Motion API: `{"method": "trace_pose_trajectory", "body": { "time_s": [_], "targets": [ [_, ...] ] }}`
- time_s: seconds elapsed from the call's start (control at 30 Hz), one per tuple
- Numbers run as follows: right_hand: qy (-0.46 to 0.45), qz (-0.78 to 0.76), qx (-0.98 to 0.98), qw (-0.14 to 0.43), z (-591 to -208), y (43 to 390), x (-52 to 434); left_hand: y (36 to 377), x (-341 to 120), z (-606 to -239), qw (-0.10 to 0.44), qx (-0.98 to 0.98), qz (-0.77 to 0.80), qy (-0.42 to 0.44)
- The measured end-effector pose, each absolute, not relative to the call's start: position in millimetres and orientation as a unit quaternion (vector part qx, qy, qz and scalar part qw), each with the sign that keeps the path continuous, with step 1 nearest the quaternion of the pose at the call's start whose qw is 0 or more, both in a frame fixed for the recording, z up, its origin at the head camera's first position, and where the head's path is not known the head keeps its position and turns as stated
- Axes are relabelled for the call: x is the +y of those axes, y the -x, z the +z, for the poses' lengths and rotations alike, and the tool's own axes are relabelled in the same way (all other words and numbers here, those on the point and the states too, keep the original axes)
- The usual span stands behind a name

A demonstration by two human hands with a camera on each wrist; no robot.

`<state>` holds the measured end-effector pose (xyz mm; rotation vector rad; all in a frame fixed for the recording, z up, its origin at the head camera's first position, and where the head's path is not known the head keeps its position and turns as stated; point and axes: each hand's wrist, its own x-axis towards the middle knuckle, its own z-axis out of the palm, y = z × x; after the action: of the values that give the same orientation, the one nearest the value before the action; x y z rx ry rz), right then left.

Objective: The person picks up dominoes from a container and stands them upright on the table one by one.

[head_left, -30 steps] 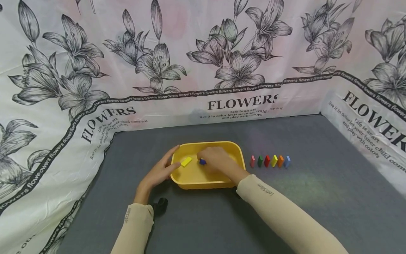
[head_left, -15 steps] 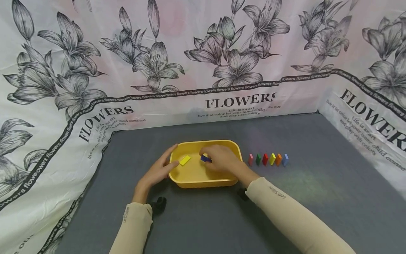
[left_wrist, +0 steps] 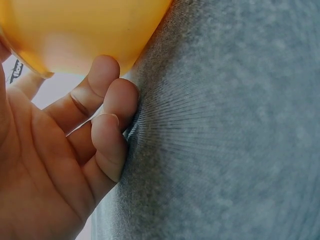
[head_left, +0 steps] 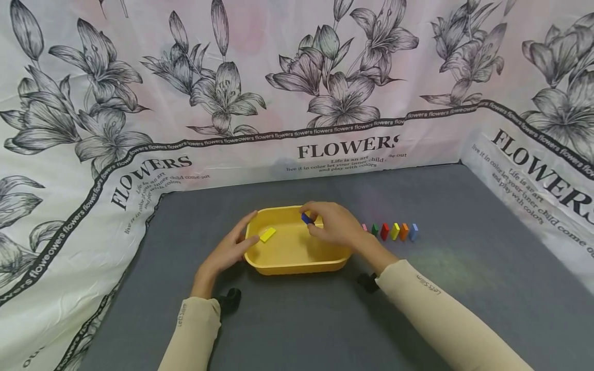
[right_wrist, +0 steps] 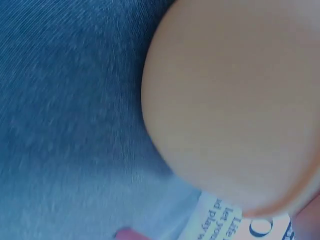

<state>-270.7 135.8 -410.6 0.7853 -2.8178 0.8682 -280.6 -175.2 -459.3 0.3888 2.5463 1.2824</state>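
Right hand [head_left: 336, 225] is above the far right part of the yellow tray [head_left: 297, 265], thumb and fingers pinched on a small blue block [head_left: 307, 218] — the block is lifted clear of the tray floor, near the back rim. A pinch fits a piece this small; a full-hand grip would swallow it.

Left hand [head_left: 228, 251] rests against the tray's left wall, fingers mostly straight with the tips a little bent and holding nothing, lower fingertips [left_wrist: 120, 102] down on the grey mat [head_left: 464, 288] just beside the tray's rounded corner [left_wrist: 90, 30] (reads as bracing, so the tray does not slide while the other hand works inside it).

One yellow block [head_left: 267, 234] lies flat on the tray floor, left side, well apart from the blue one.

Right of the tray, a row of coloured blocks [head_left: 394, 231] stands upright on the mat — pink, green, red, yellow, orange, light blue, close together in a line; the pink end is partly hidden behind the right hand. The right wrist view shows only the tray's underside and mat, blurred.
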Motion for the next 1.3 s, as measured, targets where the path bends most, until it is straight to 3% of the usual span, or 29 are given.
{"method": "trace_pose_trajectory", "body": {
  "time_s": [0.2, 0.43, 1.0, 1.3],
  "targets": [
    [-0.243, 0.321, -0.912, 0.084, -399, 266, 163, 281, -175, -459, 0.133, 0.877, 0.442, -0.135],
    [-0.204, 0.363, -0.906, 0.078, -393, 261, 204, 282, -175, -458, 0.132, 0.880, 0.438, -0.129],
    [-0.148, 0.339, -0.909, 0.193, -409, 240, 289, 280, -175, -459, 0.135, 0.881, 0.436, -0.122],
    [-0.132, 0.345, -0.908, 0.199, -414, 225, 316, 281, -175, -459, 0.134, 0.878, 0.440, -0.130]
  ]
}}
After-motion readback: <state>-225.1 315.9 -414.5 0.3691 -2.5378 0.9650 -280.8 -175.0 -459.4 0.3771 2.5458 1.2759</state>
